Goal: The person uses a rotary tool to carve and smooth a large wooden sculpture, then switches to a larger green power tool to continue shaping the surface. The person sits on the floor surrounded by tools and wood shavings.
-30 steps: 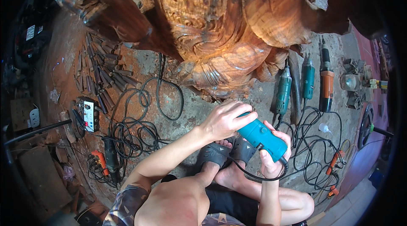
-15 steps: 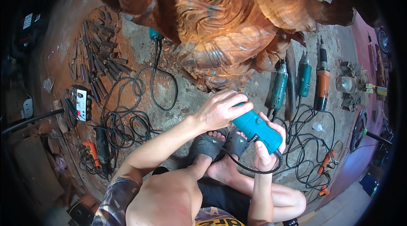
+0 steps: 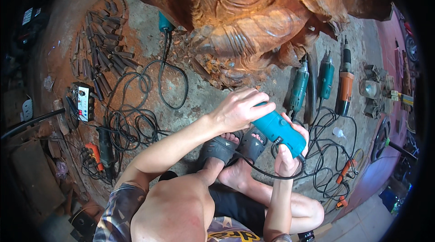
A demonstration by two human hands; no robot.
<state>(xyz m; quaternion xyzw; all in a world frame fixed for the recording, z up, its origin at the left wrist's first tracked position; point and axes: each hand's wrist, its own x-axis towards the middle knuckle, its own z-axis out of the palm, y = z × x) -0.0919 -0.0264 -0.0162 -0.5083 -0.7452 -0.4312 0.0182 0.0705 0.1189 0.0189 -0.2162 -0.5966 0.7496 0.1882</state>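
A teal electric die grinder point(image 3: 280, 132) is held in both hands above my sandalled feet, tilted with its front end up and to the left. My left hand point(image 3: 239, 111) is closed over the front end, hiding the tip. Around the rear of the body my right hand point(image 3: 290, 158) is wrapped, its thumb along the near side. A black cord runs from the rear end and loops back toward my feet. Just beyond my left hand stands a large carved wooden piece point(image 3: 247, 24), reddish brown with swirling grooves; neither hand touches it.
Right of the carving lie two teal grinders point(image 3: 299, 88) and an orange one point(image 3: 345, 90). Tangled black cords point(image 3: 324, 146) spread nearby. At left are a pile of chisel-like tools point(image 3: 104, 42), a control box point(image 3: 85, 102) and a dark power tool point(image 3: 106, 151). Sandals point(image 3: 216, 152) are below.
The view has shifted slightly, and the carving appears a little higher. Both hands keep hold of the grinder, which sits slightly farther right in the picture.
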